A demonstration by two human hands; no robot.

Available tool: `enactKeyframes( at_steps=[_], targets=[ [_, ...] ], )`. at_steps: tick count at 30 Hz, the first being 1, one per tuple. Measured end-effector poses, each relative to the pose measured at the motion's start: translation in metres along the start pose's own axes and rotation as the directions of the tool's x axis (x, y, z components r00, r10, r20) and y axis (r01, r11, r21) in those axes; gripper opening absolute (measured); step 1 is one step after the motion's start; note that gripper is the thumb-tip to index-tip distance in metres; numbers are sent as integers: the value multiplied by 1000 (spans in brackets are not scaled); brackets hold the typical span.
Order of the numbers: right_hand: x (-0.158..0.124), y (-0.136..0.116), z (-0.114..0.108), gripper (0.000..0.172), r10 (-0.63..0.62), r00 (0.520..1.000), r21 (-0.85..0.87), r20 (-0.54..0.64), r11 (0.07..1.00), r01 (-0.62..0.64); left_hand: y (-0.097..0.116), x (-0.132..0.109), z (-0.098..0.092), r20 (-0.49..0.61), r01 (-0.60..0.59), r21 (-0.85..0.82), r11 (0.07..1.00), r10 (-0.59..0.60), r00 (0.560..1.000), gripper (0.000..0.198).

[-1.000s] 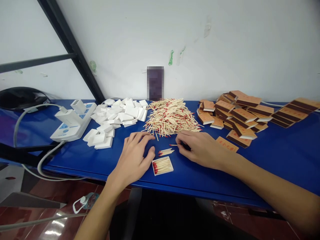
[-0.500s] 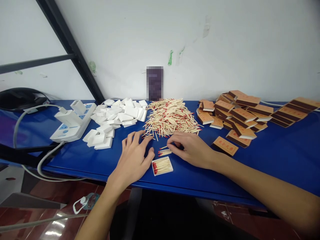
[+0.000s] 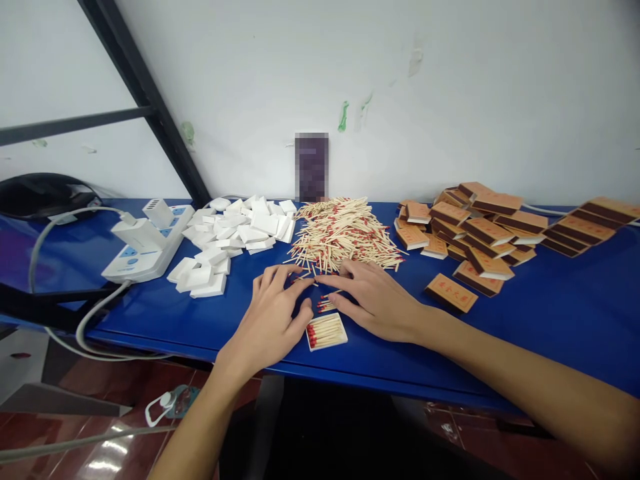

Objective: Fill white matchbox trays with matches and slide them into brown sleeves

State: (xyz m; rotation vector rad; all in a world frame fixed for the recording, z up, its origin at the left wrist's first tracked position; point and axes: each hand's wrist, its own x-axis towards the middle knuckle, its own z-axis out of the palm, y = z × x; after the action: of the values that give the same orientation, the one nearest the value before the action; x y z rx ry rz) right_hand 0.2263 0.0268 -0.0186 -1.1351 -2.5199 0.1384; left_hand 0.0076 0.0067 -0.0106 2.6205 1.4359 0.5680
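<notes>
A small white matchbox tray near the table's front edge holds a layer of red-tipped matches. Just behind it lie several loose matches in a small group. My left hand rests left of the tray, fingers apart, its fingertips by stray matches at the foot of a large match pile. My right hand is right of the loose group, index finger stretched toward the left fingertips and thumb beside the loose matches. Neither hand visibly grips anything.
White empty trays are heaped at left, beside a power strip with plugs and cables. Orange matchbox sleeves are piled at right. A dark blurred rectangle stands against the wall. A bottle is on the floor.
My right hand's index finger has stretched out leftward, away from its curled position, to near the left fingertips. My left hand has shifted slightly right, its thumb now closer to the tray.
</notes>
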Motion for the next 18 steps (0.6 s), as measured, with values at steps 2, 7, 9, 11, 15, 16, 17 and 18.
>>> enactKeyframes(
  at_steps=[2, 7, 9, 11, 15, 16, 17, 18],
  targets=[
    [0, 0, 0, 37, 5, 1000, -4, -13, 1000, -5, 0, 0, -1, 0, -13, -14, 1000, 13, 1000, 34],
    [-3, 0, -1, 30, 26, 996, -50, -81, 998, -31, 2, 1, -3, 7, -60, -49, 997, 60, 998, 32],
    [-4, 2, -3, 29, 29, 995, -58, -99, 998, -35, 2, 1, -4, 11, -71, -61, 996, 72, 997, 33],
    [-6, 4, -4, 29, 27, 993, -58, -111, 998, -33, 3, 1, -4, 8, -74, -75, 994, 75, 997, 34],
    [-7, 5, -5, 32, 26, 994, -50, -103, 998, -31, 3, 1, -4, 1, -72, -117, 990, 73, 997, 40],
    [-7, 5, -5, 33, 26, 996, -46, -88, 998, -30, 3, 1, -3, 1, -71, -127, 989, 72, 997, 41],
    [-7, 5, -5, 34, 26, 997, -43, -75, 999, -30, 3, 1, -4, 0, -70, -133, 989, 70, 998, 41],
    [-7, 5, -5, 34, 26, 997, -43, -68, 999, -29, 3, 1, -4, -2, -69, -138, 988, 70, 998, 41]
  ],
)
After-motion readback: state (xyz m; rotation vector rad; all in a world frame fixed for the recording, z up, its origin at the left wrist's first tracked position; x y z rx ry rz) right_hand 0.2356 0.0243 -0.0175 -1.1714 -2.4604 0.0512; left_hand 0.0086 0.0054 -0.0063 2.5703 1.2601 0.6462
